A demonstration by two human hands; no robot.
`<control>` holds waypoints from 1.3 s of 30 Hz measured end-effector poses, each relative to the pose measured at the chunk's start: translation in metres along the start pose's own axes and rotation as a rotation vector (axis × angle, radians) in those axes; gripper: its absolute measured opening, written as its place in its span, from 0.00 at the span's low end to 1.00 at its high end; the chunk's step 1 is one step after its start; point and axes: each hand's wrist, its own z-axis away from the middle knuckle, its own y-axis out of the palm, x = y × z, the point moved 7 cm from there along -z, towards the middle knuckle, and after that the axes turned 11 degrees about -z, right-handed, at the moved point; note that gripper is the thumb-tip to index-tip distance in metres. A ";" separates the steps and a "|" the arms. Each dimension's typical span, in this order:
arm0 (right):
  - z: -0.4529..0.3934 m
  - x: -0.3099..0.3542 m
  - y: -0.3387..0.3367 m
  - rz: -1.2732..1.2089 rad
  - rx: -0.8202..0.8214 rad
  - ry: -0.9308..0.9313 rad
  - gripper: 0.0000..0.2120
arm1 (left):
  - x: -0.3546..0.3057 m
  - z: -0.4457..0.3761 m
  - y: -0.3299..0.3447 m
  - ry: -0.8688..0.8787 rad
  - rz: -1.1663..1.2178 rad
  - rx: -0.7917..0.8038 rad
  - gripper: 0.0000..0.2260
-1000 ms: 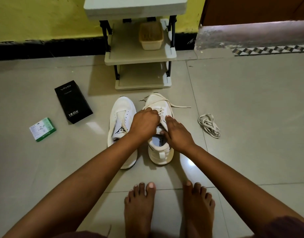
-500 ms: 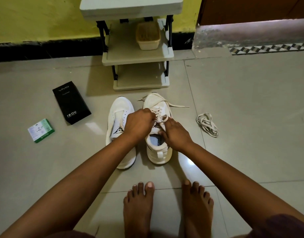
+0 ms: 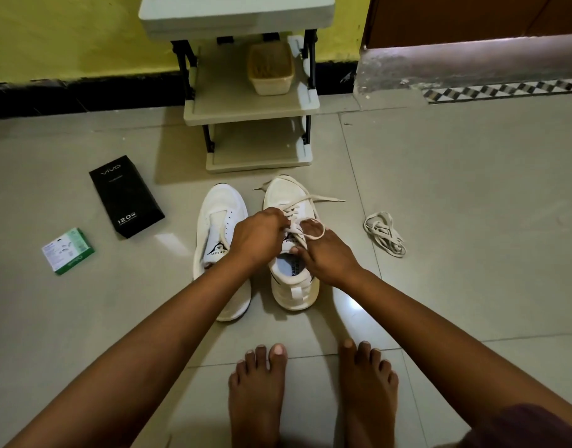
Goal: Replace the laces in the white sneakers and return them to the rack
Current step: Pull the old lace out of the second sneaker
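Observation:
Two white sneakers stand side by side on the tiled floor, toes toward the rack (image 3: 252, 105). The left sneaker (image 3: 218, 221) has no lace in its eyelets. The right sneaker (image 3: 291, 273) carries a cream lace (image 3: 323, 198) whose ends trail over its toe. My left hand (image 3: 258, 237) hovers over the right sneaker's tongue with fingers curled, pinching the lace. My right hand (image 3: 326, 250) sits at the shoe's right side, with a loop of lace draped over its fingers. A second loose lace (image 3: 383, 232) lies bundled on the floor to the right.
A black phone box (image 3: 126, 195) and a small green-and-white box (image 3: 67, 250) lie on the floor at left. A beige basket (image 3: 270, 67) sits on the rack's middle shelf. My bare feet (image 3: 310, 392) are near the bottom. A step and doorway rise at back right.
Both hands stay on the right sneaker's lace. A loop of lace now lies over my right hand's fingers. The view shifted slightly.

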 end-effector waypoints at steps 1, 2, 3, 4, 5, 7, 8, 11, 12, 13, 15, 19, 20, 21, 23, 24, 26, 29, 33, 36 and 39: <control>-0.001 0.000 0.001 0.010 0.001 -0.008 0.30 | -0.001 0.001 0.000 -0.013 -0.038 -0.029 0.12; -0.002 -0.001 0.003 0.018 0.002 -0.012 0.32 | -0.002 0.001 -0.001 -0.026 -0.052 -0.060 0.11; -0.002 0.000 0.003 0.022 0.004 -0.011 0.32 | -0.002 0.001 -0.001 -0.042 -0.021 -0.081 0.09; -0.002 0.001 0.002 0.024 0.011 -0.008 0.32 | 0.001 0.000 -0.002 -0.077 0.091 -0.099 0.08; -0.001 0.001 0.001 0.034 0.020 -0.005 0.30 | 0.005 0.000 -0.004 -0.137 0.285 -0.106 0.07; 0.001 0.000 0.001 0.050 0.044 0.002 0.28 | 0.006 0.002 -0.009 -0.216 0.720 -0.071 0.05; 0.002 -0.001 0.000 0.053 0.049 0.002 0.28 | 0.003 0.004 -0.012 -0.213 0.866 -0.051 0.04; 0.004 0.001 -0.002 0.043 0.045 -0.009 0.29 | 0.004 0.007 -0.019 -0.184 1.038 -0.041 0.05; 0.004 0.002 -0.001 0.041 0.050 -0.010 0.29 | 0.007 0.007 -0.022 -0.179 1.024 -0.058 0.06; 0.003 0.003 0.000 0.038 0.051 -0.010 0.29 | 0.011 0.004 -0.022 -0.162 0.953 -0.069 0.08; 0.003 0.004 0.000 0.041 0.050 -0.009 0.29 | 0.013 -0.001 -0.018 -0.098 0.653 -0.021 0.16; 0.003 0.002 0.000 0.052 0.045 0.009 0.28 | 0.008 0.006 0.000 -0.054 0.196 -0.005 0.16; 0.003 0.003 -0.001 0.048 0.038 0.006 0.28 | 0.006 0.010 0.000 -0.055 0.151 -0.053 0.13; 0.003 0.003 -0.002 0.041 0.023 -0.003 0.27 | 0.003 0.012 0.000 -0.049 0.092 -0.090 0.11; 0.002 0.005 -0.003 0.011 0.004 -0.016 0.26 | -0.001 0.012 -0.002 -0.039 -0.004 -0.131 0.08; 0.002 0.005 -0.003 0.003 0.000 -0.018 0.26 | 0.001 0.010 -0.004 -0.053 0.037 -0.139 0.07; 0.002 0.004 -0.003 0.007 0.000 -0.010 0.25 | 0.001 0.006 -0.014 -0.066 0.263 -0.127 0.07; 0.001 0.000 0.001 0.024 0.042 0.015 0.25 | -0.007 0.002 -0.032 0.030 0.475 -0.094 0.05; 0.000 0.001 0.001 0.021 0.033 -0.006 0.26 | 0.000 0.000 -0.030 0.038 0.349 -0.078 0.11; 0.000 0.001 0.002 0.010 0.030 -0.002 0.26 | 0.005 0.003 -0.001 0.044 0.096 0.067 0.18; 0.001 0.004 -0.002 -0.021 -0.009 -0.020 0.26 | 0.004 0.005 0.001 0.008 0.034 -0.054 0.11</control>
